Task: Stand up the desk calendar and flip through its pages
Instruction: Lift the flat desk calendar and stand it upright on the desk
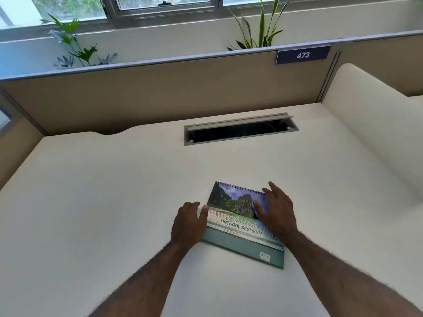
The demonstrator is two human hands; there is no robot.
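Here the calendar lies flat on the counter, left hand curled against its left edge, right hand spread on its cover

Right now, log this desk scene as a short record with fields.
calendar: lying flat on the desk, cover up, spiral edge away from the person
cover text: Amazing Natural Scenery
left hand: at the calendar's left edge, thumb touching it
right hand: open, resting on the cover
desk: white
cable hatch: open
partition sign: 473
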